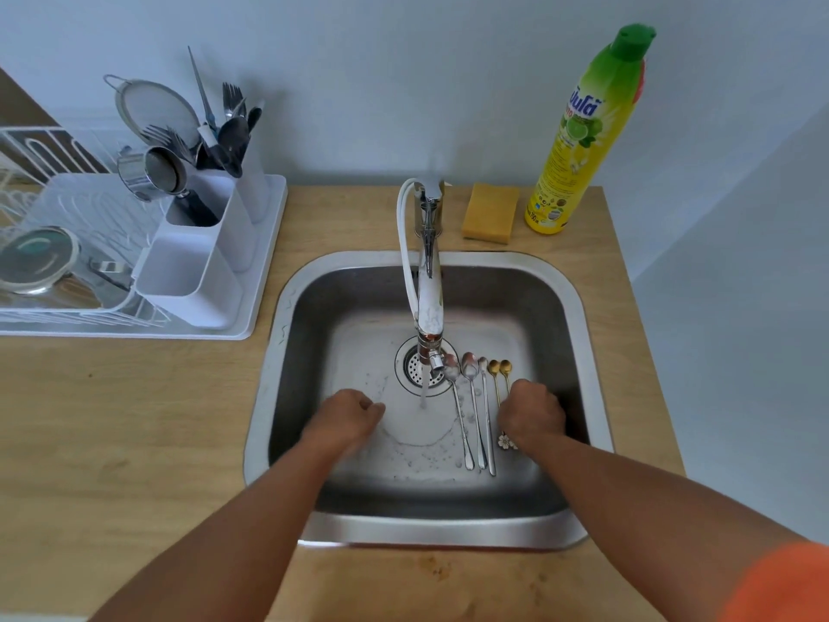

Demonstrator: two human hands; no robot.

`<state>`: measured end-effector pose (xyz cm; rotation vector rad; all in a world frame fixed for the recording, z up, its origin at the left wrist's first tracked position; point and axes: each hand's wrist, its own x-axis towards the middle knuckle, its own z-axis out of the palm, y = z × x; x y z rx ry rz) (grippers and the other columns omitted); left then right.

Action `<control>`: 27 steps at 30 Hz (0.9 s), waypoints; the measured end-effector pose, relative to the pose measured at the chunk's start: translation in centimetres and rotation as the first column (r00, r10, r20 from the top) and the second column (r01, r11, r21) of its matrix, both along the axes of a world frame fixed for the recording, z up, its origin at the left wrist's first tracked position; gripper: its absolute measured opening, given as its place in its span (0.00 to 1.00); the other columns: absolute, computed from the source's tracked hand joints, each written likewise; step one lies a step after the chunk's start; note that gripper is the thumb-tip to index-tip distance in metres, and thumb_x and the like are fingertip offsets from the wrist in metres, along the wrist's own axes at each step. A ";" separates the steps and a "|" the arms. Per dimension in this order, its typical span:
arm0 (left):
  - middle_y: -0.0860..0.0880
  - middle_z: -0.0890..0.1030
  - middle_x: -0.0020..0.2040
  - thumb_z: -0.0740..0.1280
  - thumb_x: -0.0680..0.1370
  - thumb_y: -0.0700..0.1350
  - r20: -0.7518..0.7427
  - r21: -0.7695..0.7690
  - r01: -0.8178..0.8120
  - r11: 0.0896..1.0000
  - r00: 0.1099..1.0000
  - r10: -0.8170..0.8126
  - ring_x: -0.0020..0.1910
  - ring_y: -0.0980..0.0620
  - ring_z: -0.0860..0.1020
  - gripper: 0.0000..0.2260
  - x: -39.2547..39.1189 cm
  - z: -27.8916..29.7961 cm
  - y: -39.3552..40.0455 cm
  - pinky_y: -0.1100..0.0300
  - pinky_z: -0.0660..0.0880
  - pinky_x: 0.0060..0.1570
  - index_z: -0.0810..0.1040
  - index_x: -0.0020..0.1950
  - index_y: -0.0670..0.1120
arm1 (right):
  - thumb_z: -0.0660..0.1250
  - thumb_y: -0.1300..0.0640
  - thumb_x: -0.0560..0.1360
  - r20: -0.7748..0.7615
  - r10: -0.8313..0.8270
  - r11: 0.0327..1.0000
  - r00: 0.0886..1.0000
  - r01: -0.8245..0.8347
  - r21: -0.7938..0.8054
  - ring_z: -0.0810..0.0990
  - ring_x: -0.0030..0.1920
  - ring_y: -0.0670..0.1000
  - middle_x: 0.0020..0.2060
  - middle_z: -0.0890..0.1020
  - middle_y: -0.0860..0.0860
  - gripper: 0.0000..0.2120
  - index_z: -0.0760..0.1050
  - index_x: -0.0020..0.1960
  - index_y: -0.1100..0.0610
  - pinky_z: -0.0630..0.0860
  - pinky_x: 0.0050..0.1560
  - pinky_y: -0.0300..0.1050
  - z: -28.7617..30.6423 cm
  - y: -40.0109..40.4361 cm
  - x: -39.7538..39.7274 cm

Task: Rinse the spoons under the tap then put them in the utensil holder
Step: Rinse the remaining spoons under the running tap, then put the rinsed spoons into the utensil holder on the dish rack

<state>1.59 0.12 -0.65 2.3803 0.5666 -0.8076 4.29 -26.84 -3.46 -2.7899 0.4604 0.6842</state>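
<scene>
Five spoons lie beside the running tap; left hand curled empty, right hand covering two.

Both hands, the left hand and right hand, hang curled in the sink beside five spoons under the running tap.
</scene>
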 end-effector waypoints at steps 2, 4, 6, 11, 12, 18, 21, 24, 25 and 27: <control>0.47 0.85 0.46 0.68 0.83 0.55 0.033 0.024 0.012 1.000 0.999 -0.012 0.43 0.51 0.82 0.13 2.7 1.8 0.9 0.51 0.80 0.53 0.83 0.49 0.46 | 0.65 0.60 0.78 0.006 -0.007 1.000 1.000 0.007 0.013 0.84 0.49 0.59 0.49 0.84 0.57 0.06 0.80 0.51 0.59 0.79 0.43 0.48 0.1 0.0 -0.2; 0.46 0.86 0.46 0.67 0.84 0.55 0.109 0.051 0.046 0.998 0.993 -0.051 0.45 0.49 0.83 0.14 5.6 4.5 1.6 0.50 0.81 0.54 0.83 0.51 0.45 | 0.65 0.58 0.79 0.009 -0.021 0.999 1.000 0.020 0.038 0.84 0.49 0.58 0.49 0.83 0.56 0.06 0.79 0.52 0.58 0.81 0.44 0.48 0.1 0.1 -0.4; 0.45 0.86 0.48 0.66 0.84 0.55 0.194 0.118 0.099 0.988 0.974 -0.121 0.47 0.47 0.83 0.14 8.7 7.9 2.0 0.51 0.78 0.52 0.83 0.52 0.45 | 0.65 0.57 0.79 0.011 -0.035 0.998 0.999 0.034 0.056 0.84 0.48 0.57 0.49 0.83 0.56 0.06 0.78 0.53 0.58 0.81 0.44 0.49 0.2 0.3 -0.6; 0.42 0.85 0.60 0.63 0.84 0.53 0.351 0.378 0.211 0.902 0.869 -0.350 0.59 0.39 0.81 0.16 16.2 16.2 0.8 0.48 0.77 0.60 0.84 0.58 0.44 | 0.63 0.55 0.79 0.020 -0.050 0.997 0.999 0.049 0.060 0.83 0.53 0.59 0.54 0.82 0.57 0.10 0.76 0.58 0.57 0.75 0.43 0.47 0.2 0.5 -0.9; 0.42 0.84 0.62 0.62 0.84 0.53 0.376 0.409 0.230 0.883 0.839 -0.393 0.61 0.39 0.81 0.17 17.2 17.4 0.4 0.46 0.77 0.63 0.84 0.61 0.44 | 0.63 0.55 0.79 0.023 -0.048 0.997 0.999 0.047 0.062 0.83 0.54 0.59 0.55 0.82 0.57 0.11 0.76 0.59 0.57 0.75 0.44 0.47 0.2 0.6 -0.9; 0.50 0.76 0.76 0.60 0.86 0.52 0.425 0.466 0.384 0.797 0.693 -0.582 0.75 0.45 0.72 0.19 20.6 19.7 -3.2 0.43 0.71 0.72 0.72 0.77 0.54 | 0.60 0.55 0.79 0.037 -0.023 0.996 0.999 0.019 0.091 0.82 0.55 0.59 0.56 0.82 0.56 0.11 0.77 0.58 0.56 0.75 0.47 0.48 0.2 1.3 -1.3; 0.50 0.74 0.76 0.59 0.85 0.44 0.349 0.547 0.450 0.706 0.644 -0.681 0.75 0.44 0.71 0.22 20.4 18.9 -4.7 0.43 0.73 0.66 0.70 0.78 0.57 | 0.59 0.55 0.80 0.034 -0.005 0.994 0.999 0.001 0.108 0.82 0.54 0.59 0.55 0.83 0.56 0.09 0.76 0.56 0.55 0.72 0.44 0.46 0.1 1.5 -1.7; 0.49 0.79 0.71 0.58 0.80 0.35 0.397 0.543 0.453 0.707 0.603 -0.692 0.68 0.41 0.76 0.26 19.7 17.7 -4.9 0.44 0.76 0.58 0.74 0.74 0.57 | 0.59 0.54 0.80 0.037 0.006 0.992 0.999 -0.010 0.127 0.82 0.55 0.60 0.55 0.83 0.56 0.09 0.76 0.54 0.55 0.73 0.45 0.47 0.1 1.5 -1.9; 0.49 0.79 0.72 0.58 0.79 0.33 0.427 0.533 0.442 0.722 0.596 -0.680 0.68 0.40 0.77 0.29 19.5 17.3 -4.7 0.44 0.77 0.57 0.73 0.75 0.57 | 0.58 0.53 0.80 0.039 0.004 0.991 0.999 -0.009 0.132 0.82 0.55 0.60 0.55 0.83 0.56 0.10 0.76 0.54 0.55 0.75 0.46 0.47 0.1 1.4 -2.0; 0.51 0.78 0.73 0.58 0.77 0.31 0.462 0.537 0.420 0.732 0.579 -0.672 0.67 0.39 0.78 0.32 19.1 16.6 -4.4 0.44 0.78 0.55 0.72 0.76 0.57 | 0.58 0.53 0.80 0.038 -0.003 0.990 0.999 -0.002 0.144 0.82 0.55 0.60 0.54 0.83 0.56 0.10 0.76 0.54 0.55 0.77 0.49 0.49 0.2 1.4 -2.2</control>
